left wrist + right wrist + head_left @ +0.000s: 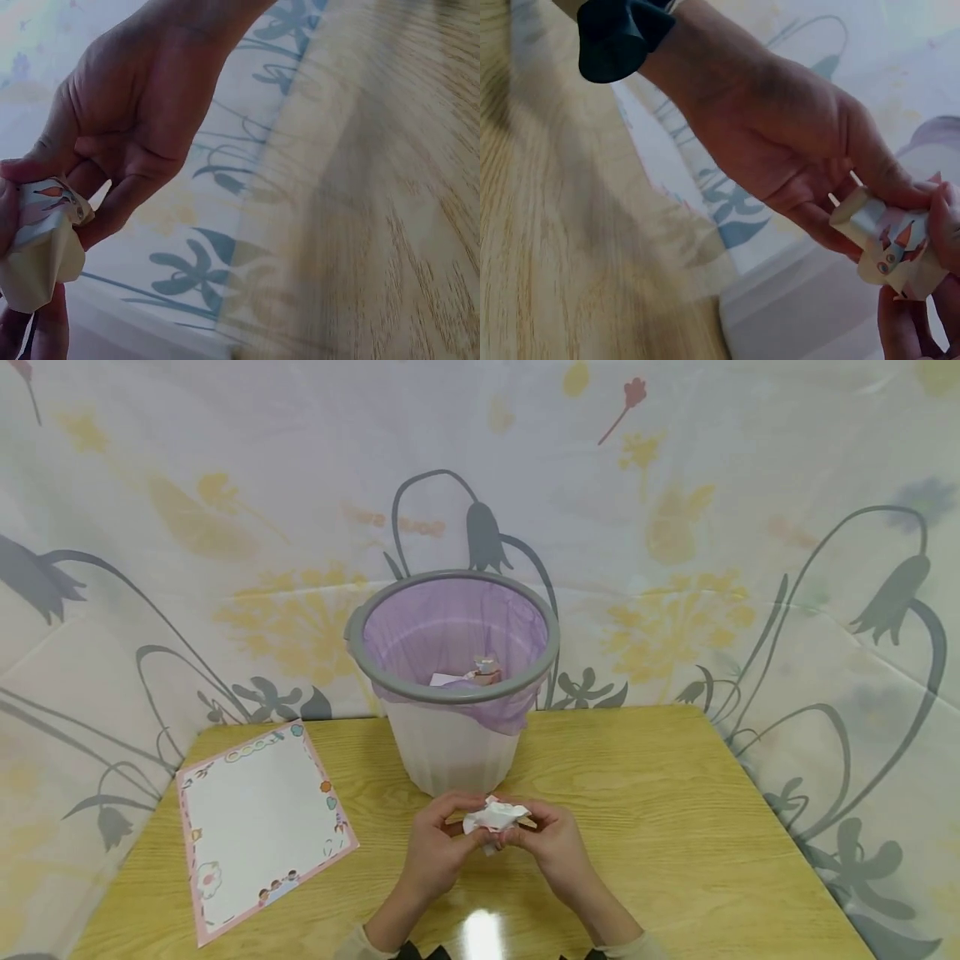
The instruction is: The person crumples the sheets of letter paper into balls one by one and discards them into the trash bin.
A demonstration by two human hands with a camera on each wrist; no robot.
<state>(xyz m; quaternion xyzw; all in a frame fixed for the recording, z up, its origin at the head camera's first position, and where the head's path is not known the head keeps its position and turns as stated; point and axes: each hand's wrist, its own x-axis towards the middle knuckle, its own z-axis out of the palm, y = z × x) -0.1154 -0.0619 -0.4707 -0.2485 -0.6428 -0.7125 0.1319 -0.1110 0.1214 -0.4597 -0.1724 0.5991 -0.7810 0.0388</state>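
Between both hands is a crumpled piece of printed paper (497, 817), mostly white with small coloured drawings on its folds. My left hand (441, 842) pinches its left side with thumb and fingers. On the other side my right hand (551, 843) grips it the same way, the two thumbs close together. In the left wrist view the crumpled paper (49, 240) shows an orange and grey print; in the right wrist view the paper (900, 247) shows a small rocket-like drawing. Both hands are just in front of the trash bin (457, 752), above the table.
The white bin has a grey rim (454, 695) and a purple bag (450, 602) lining it, with scraps of paper and card (486, 675) inside. A flat sheet with a pink decorated border (262, 827) lies left on the wooden table (660, 827). A flower-patterned curtain (675, 460) hangs behind.
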